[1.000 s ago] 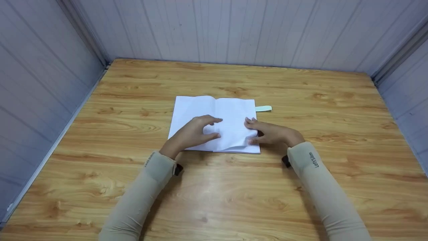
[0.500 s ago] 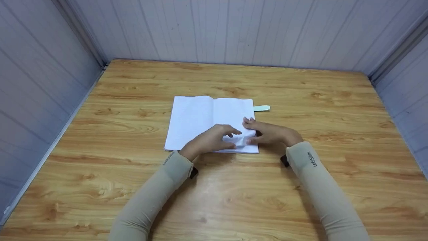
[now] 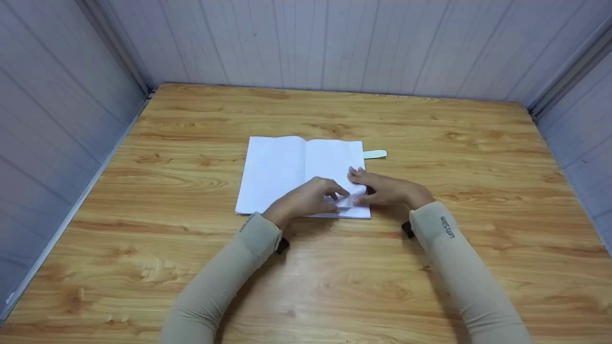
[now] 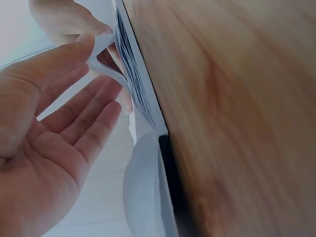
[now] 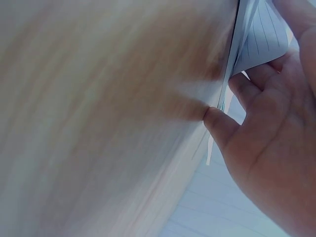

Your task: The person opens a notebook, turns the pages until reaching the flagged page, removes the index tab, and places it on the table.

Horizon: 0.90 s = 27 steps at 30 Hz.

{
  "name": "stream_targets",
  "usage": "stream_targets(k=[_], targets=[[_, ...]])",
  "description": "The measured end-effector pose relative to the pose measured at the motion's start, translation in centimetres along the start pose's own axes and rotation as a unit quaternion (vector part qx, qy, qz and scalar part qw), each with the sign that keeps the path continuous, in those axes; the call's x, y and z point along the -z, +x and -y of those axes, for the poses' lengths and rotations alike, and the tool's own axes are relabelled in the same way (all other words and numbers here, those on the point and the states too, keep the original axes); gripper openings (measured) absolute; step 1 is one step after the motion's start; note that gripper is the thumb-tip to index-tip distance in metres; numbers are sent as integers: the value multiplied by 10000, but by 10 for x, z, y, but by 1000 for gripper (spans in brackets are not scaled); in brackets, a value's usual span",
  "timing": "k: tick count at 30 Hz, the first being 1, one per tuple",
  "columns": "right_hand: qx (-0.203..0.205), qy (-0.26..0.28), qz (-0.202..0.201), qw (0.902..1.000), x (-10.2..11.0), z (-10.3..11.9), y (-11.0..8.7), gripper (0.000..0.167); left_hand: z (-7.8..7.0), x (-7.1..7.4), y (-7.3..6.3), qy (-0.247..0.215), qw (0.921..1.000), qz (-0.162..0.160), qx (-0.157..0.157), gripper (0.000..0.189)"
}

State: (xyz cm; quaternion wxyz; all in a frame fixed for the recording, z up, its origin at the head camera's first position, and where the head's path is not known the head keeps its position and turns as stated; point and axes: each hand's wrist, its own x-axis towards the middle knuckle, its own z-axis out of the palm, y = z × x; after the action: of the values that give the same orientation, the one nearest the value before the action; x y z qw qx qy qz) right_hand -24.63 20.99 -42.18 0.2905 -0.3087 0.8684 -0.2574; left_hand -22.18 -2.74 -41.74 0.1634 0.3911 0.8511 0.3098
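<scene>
Your right hand [image 3: 392,188] pinches a thin, white, lined paper page [image 5: 264,39] near its outer side. Your left hand [image 3: 308,197] is right by the bent page, but I can't tell if it pinches it too. The page looks light, soft and easy to rip, so hold it gently by its loose edge. It belongs to the open white paper notebook [image 3: 272,172] on the yellow-brown wooden table [image 3: 306,282]. A flat, pale green strip [image 3: 375,154] pokes out past its right side.
</scene>
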Motion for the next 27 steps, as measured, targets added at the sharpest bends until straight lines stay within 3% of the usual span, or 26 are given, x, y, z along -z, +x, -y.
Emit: stream_targets(k=[8, 17, 27], targets=[[-58, -9, 8, 10000, 0, 1, 0, 81, 1, 1, 0, 14, 10000, -11, -54, 33], [-100, 1, -98, 9999, -2, 0, -4, 87, 1, 1, -1, -14, 9994, -86, -333, 29], [-17, 248, -366, 9990, -2, -3, -6, 109, 2, 2, -5, -82, 9994, -293, -166, 29]])
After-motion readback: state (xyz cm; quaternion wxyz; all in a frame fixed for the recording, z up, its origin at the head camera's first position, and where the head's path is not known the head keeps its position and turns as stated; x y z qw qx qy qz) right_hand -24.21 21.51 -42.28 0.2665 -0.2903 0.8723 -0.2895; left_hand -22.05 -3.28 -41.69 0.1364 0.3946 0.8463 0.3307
